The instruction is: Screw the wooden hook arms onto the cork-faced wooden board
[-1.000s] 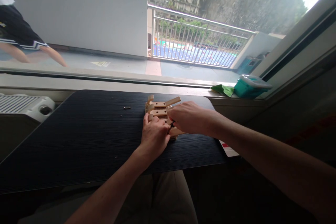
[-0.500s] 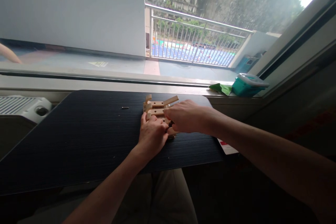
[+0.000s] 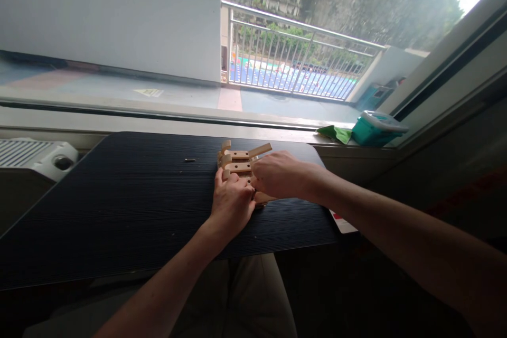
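A pale wooden assembly point(image 3: 240, 155) of drilled slats and upright curved pieces lies on the dark table point(image 3: 130, 206). My left hand point(image 3: 233, 198) is closed around its near left side and covers that part. At the right side my right hand point(image 3: 279, 173) is curled into a fist close against the wood, almost touching my left fingers. What it grips is hidden behind the knuckles. One wooden slat point(image 3: 260, 150) sticks out at a slant beyond the right hand. A small metal screw point(image 3: 190, 160) lies apart, to the left of the assembly.
On the windowsill to the right sit a teal box with a clear lid point(image 3: 378, 128) and a green wrapper point(image 3: 335, 133). A white ribbed appliance point(image 3: 37, 157) stands left of the table. A white and red card point(image 3: 343, 222) shows past the right edge.
The right hand has turned slightly at the wood, and the dark bit that showed beneath its fingers is now mostly covered. The left hand keeps its hold. The view has shifted a little.
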Available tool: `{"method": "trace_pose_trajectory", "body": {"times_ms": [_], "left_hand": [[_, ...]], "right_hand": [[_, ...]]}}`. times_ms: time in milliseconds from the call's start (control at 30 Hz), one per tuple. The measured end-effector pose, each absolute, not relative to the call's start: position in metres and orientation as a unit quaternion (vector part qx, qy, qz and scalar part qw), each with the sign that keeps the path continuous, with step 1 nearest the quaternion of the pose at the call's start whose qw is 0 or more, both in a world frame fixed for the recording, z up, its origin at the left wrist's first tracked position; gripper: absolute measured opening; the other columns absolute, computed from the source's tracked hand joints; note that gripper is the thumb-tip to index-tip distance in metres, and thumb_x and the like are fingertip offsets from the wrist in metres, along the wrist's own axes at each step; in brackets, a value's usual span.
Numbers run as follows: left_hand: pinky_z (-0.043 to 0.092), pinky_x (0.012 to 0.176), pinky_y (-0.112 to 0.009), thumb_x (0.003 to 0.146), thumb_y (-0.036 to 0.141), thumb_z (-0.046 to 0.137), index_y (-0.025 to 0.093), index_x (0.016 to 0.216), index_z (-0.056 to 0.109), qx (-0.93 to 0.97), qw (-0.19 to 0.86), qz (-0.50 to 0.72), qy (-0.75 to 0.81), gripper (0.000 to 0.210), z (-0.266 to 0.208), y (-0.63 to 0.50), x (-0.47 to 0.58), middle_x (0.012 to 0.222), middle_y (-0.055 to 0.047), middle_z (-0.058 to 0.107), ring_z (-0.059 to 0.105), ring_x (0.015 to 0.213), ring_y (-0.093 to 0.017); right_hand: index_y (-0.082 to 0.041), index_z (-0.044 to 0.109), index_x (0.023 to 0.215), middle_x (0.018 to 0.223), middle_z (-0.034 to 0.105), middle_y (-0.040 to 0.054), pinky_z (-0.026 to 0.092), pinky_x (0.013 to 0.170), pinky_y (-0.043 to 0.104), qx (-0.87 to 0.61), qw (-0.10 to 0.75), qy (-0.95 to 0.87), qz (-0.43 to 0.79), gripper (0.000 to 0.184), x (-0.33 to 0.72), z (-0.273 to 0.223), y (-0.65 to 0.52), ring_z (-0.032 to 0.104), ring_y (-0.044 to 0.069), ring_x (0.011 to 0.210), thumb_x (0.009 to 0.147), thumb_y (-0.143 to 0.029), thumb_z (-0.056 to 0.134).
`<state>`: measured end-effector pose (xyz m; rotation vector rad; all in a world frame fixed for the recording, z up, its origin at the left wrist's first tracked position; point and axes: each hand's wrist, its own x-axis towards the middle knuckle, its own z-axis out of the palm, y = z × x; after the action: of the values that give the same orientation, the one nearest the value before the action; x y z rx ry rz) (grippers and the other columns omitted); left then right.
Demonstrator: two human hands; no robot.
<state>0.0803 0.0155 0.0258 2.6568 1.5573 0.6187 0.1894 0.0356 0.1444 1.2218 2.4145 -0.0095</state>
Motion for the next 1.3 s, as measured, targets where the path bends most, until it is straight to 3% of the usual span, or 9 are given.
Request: {"method": "trace_pose_trajectory", "body": {"times_ms": [300, 467, 767, 1033, 1300], "left_hand": [[0.019, 0.101, -0.056, 0.074, 0.029, 0.059, 0.023, 0.070, 0.066, 0.847, 0.012, 0.213, 0.487, 0.010, 0.025, 0.016, 0.079, 0.082, -0.004, 0.066, 0.053, 0.092, -0.026], [0.019, 0.101, -0.057, 0.073, 0.030, 0.060, 0.022, 0.070, 0.066, 0.848, 0.001, 0.211, 0.485, 0.010, 0.022, 0.018, 0.080, 0.083, -0.004, 0.066, 0.053, 0.093, -0.027], [0.020, 0.101, -0.057, 0.072, 0.030, 0.062, 0.023, 0.079, 0.068, 0.845, 0.003, 0.207, 0.493, 0.012, 0.025, 0.018, 0.081, 0.085, -0.006, 0.066, 0.053, 0.095, -0.029], [0.019, 0.101, -0.056, 0.074, 0.030, 0.060, 0.023, 0.076, 0.068, 0.847, 0.001, 0.214, 0.487, 0.010, 0.024, 0.017, 0.081, 0.086, -0.005, 0.067, 0.052, 0.096, -0.028], [0.018, 0.102, -0.055, 0.074, 0.032, 0.060, 0.021, 0.074, 0.067, 0.845, 0.001, 0.210, 0.493, 0.012, 0.023, 0.018, 0.080, 0.083, -0.005, 0.066, 0.053, 0.094, -0.027]], "right_hand": [[-0.017, 0.064, 0.091, 0.081, 0.066, 0.0072, 0.039, 0.065, 0.028, 0.423, 0.223, 0.878, 0.003, 0.020, 0.189, 0.160, 0.024, 0.061, 0.022, 0.083, 0.072, -0.025, 0.060], [-0.016, 0.065, 0.081, 0.075, 0.066, 0.0082, 0.039, 0.063, 0.028, 0.426, 0.224, 0.877, 0.005, 0.012, 0.190, 0.155, 0.029, 0.062, 0.022, 0.080, 0.074, -0.021, 0.057], [-0.016, 0.065, 0.081, 0.081, 0.067, 0.0076, 0.039, 0.062, 0.029, 0.436, 0.195, 0.878, 0.010, 0.017, 0.187, 0.146, 0.032, 0.060, 0.020, 0.077, 0.077, -0.020, 0.049], [-0.017, 0.063, 0.088, 0.078, 0.066, 0.0064, 0.039, 0.062, 0.028, 0.414, 0.221, 0.883, 0.007, 0.016, 0.187, 0.163, 0.023, 0.061, 0.020, 0.077, 0.074, -0.022, 0.059], [-0.014, 0.065, 0.080, 0.076, 0.067, 0.0090, 0.039, 0.060, 0.028, 0.436, 0.214, 0.874, 0.018, 0.012, 0.188, 0.152, 0.031, 0.062, 0.021, 0.075, 0.074, -0.021, 0.057]]}}
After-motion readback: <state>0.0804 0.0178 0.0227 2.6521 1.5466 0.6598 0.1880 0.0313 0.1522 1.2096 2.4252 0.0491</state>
